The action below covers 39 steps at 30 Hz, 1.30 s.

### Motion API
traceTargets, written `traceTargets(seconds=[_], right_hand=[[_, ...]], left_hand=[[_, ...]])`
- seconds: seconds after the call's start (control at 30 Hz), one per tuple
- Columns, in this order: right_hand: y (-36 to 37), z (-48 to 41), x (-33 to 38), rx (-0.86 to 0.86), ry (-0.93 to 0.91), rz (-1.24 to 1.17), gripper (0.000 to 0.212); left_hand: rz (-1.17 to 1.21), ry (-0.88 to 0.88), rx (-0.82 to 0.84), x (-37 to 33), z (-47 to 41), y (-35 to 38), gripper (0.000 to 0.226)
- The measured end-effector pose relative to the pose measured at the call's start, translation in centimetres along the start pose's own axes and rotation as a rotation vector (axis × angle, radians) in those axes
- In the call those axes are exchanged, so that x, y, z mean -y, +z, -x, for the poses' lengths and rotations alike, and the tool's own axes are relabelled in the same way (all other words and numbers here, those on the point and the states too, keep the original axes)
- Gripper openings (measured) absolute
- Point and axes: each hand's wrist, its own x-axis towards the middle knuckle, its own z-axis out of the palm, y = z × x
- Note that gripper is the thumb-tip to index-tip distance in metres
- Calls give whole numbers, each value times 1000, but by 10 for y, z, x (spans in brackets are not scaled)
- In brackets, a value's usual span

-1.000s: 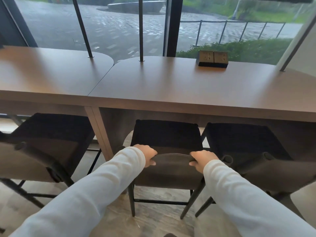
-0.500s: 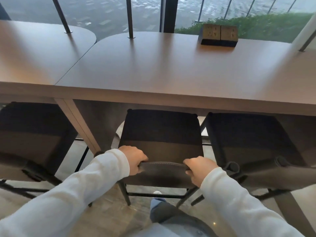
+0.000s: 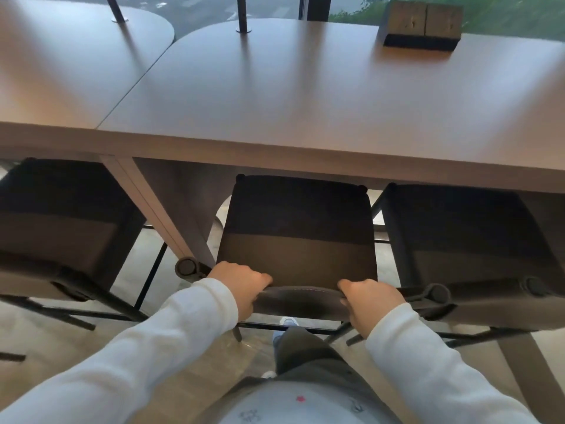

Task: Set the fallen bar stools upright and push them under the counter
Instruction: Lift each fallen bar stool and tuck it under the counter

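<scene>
At the centre of the frame, an upright black-framed bar stool [image 3: 298, 228] with a dark woven seat stands with its far seat edge tucked beneath the near edge of the smooth brown tabletop [image 3: 305, 102]. Its low grey padded backrest [image 3: 301, 296] runs across the lower centre. The left hand [image 3: 241, 284], in a white sleeve, curls its fingers over the backrest's left end and grips it. The right hand [image 3: 371, 302], also white-sleeved, grips the right end the same way. A matching second stool [image 3: 58, 228] sits at the left edge and a third stool [image 3: 464, 240] at the right, each partly beneath the tabletop. A brown wooden socket block [image 3: 422, 24] rests on the tabletop at upper right.
</scene>
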Motion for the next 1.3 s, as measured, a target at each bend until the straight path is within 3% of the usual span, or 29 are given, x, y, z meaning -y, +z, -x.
traceTargets(seconds=[0.5,1.1,1.3], right_hand=[[-8,-8,-15,34,5,20,30],[-48,-50,-22,-41,67,-46,21],[-47,-46,-22,-77,65,-61,24]], left_hand=[[-160,106,7,-5,-17,-8,47],[-181,33,-95,25,-67,-39,48],[-68,20,-87,32,-65,-36,44]])
